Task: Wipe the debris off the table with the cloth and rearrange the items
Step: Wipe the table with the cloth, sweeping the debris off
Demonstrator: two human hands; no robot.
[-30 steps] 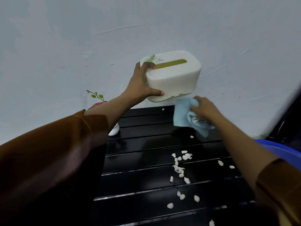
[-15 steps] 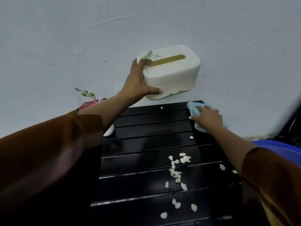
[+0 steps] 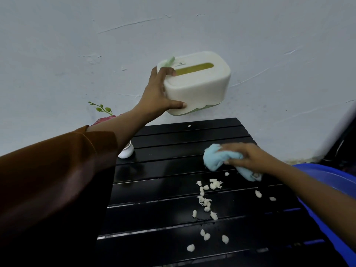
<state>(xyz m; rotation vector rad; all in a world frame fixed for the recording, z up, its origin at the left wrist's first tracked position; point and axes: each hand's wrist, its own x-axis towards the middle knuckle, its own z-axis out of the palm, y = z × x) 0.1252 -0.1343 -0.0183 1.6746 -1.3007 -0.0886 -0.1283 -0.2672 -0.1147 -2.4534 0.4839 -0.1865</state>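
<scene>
The right hand has come back toward the person since half a second ago, and it has pulled the cloth away from the far right corner to a spot nearer the middle of the worktop. Closest to the camera are two brown sleeves, a big one on the left and a small bit low on the right. A blue tub sits at the right edge, just beside the worktop. The worktop is black and made of long slats. Small white bits of debris lie on it in a loose line, from the near edge up to just below the cloth. A few more bits lie off to the right, and one tiny bit sits alone near the far edge. The right hand presses down on the light blue cloth, with its fingers closed over the bunched-up cloth, and the cloth touches the worktop. Farther back on the left, a small white pot stands on the worktop, partly hidden by the left arm, with a green stem and something pink behind the arm. The left hand holds a cream tissue box up in the air above the far edge, its thumb under the box and its fingers on top. The box is tilted and has a long slot in its lid. Behind it all is a pale wall.
</scene>
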